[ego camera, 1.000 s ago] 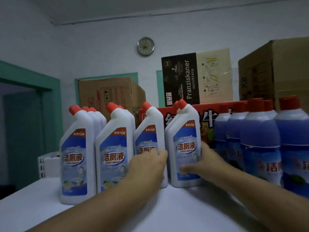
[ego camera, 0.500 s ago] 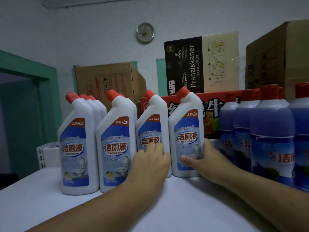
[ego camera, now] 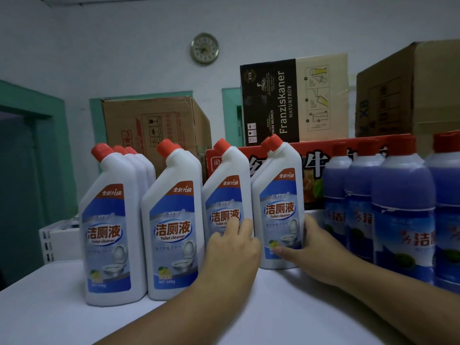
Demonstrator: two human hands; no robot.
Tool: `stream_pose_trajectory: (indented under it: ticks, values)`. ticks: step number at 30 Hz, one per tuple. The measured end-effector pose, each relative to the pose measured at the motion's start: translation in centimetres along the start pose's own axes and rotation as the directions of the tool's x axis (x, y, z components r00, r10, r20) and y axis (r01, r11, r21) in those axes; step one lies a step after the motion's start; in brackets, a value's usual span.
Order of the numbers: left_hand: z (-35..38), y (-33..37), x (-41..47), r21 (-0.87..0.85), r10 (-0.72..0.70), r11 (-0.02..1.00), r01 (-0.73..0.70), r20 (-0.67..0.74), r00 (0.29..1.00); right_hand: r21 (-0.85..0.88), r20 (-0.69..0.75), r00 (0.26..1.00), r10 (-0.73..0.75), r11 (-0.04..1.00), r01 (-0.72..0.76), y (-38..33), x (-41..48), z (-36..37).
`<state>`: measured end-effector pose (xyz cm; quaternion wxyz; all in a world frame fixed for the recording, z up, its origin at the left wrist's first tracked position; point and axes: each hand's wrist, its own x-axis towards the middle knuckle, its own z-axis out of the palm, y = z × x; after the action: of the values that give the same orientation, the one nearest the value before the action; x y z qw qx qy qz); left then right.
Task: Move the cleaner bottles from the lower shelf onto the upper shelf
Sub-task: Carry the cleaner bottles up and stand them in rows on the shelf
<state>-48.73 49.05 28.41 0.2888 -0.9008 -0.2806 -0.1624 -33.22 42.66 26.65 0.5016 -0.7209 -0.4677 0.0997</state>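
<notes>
Your hands are apart, each clamped on its own bottle. Your left hand [ego camera: 232, 247] curls over the lower front of the third bottle [ego camera: 225, 192], its fingers lying across the label. Your right hand [ego camera: 316, 255] grips the fourth bottle [ego camera: 278, 195], with the thumb across the bottom of the label and the fingers round the right side. Both bottles stand upright on the white shelf [ego camera: 62, 307], side by side, a little further back than the first bottle [ego camera: 109, 232] and the second bottle [ego camera: 173, 227] to their left. All four look alike: white plastic, flat-sided, with a bent neck and a red cap leaning left. Each has a blue and white label with a red band on top, the words "Toilet cleaner" and a picture of a toilet and a lemon. More of the same stand behind the first one. Just to the right of your right hand is a row of purple bottles [ego camera: 403, 207] with red caps. Behind the row are a brown box [ego camera: 159, 125], a red box [ego camera: 311, 165] and a black box [ego camera: 268, 100] on top of it. A clock [ego camera: 204, 48] hangs on the wall.
</notes>
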Motion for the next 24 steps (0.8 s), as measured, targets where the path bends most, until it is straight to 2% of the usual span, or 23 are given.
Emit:
stream_pose_trajectory:
  ticks: [4, 11, 18, 20, 21, 23, 24]
  values:
    - [0.2, 0.2, 0.0, 0.021, -0.018, 1.0, 0.017, 0.009, 1.0, -0.001, 0.008, 1.0, 0.008, 1.0, -0.008, -0.2, -0.2, -0.1]
    - [0.1, 0.3, -0.4, -0.034, -0.019, 0.999, 0.019, -0.009, 1.0, -0.13, 0.004, 1.0, 0.011, 0.991, -0.011, -0.5, -0.7, -0.3]
    - [0.2, 0.5, -1.1, -0.324, 0.05, 0.943, -0.079, -0.098, 0.994, -0.166, 0.024, 0.998, 0.058, 0.985, -0.054, -1.4, -1.3, -0.7]
    - [0.0, 0.6, -1.4, -0.385, 0.051, 0.918, -0.09, -0.109, 0.993, -0.339, -0.007, 0.997, 0.083, 0.937, -0.08, -2.4, -1.9, -1.0]
    - [-0.2, 0.7, -1.6, -0.426, 0.05, 0.9, -0.096, -0.118, 0.992, -0.484, -0.051, 0.997, 0.059, 0.872, -0.077, -3.2, -2.5, -1.3]
    - [-0.7, 0.9, -1.9, -0.509, 0.052, 0.853, -0.115, -0.136, 0.989, -0.694, -0.159, 0.982, -0.104, 0.719, -0.037, -4.6, -4.2, -2.0]
    - [-1.0, 1.0, -2.0, -0.539, 0.058, 0.832, -0.129, -0.146, 0.987, -0.712, -0.182, 0.966, -0.186, 0.702, 0.001, -5.1, -5.3, -2.3]
